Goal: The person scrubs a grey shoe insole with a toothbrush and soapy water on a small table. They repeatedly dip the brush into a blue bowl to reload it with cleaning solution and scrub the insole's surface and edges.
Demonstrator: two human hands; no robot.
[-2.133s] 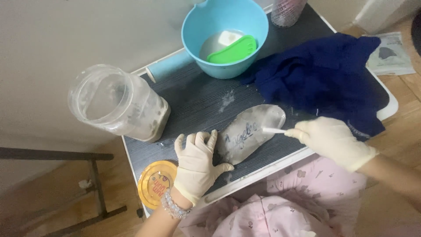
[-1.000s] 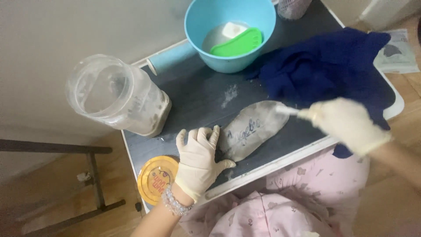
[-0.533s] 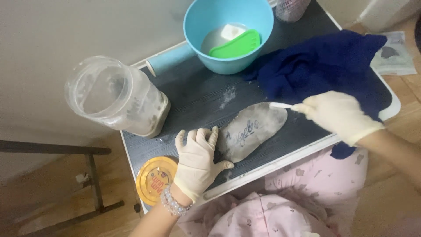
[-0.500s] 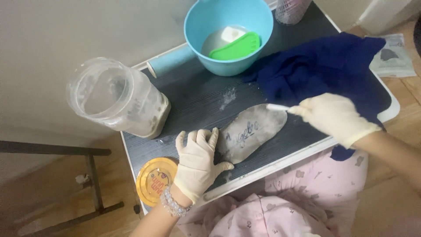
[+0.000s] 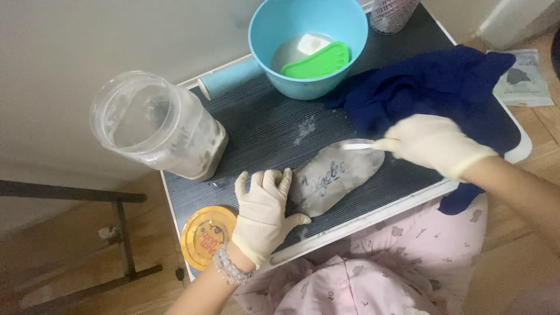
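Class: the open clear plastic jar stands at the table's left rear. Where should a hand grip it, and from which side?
Probably around the clear jar's body below the rim, coming from its free left side; it looks too wide to pinch, and the left hand is nearest.

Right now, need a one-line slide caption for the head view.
Gloved left hand steadies a grey shoe insole on a dark table while the gloved right hand brushes it with a white toothbrush.

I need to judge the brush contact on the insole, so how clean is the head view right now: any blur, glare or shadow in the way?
Head view: the right hand and the brush it holds are smeared by motion blur, so the bristle contact is unclear; the left hand and the insole read fairly sharp; light is soft and even, with no hard shadows and only mild sheen on the jar.
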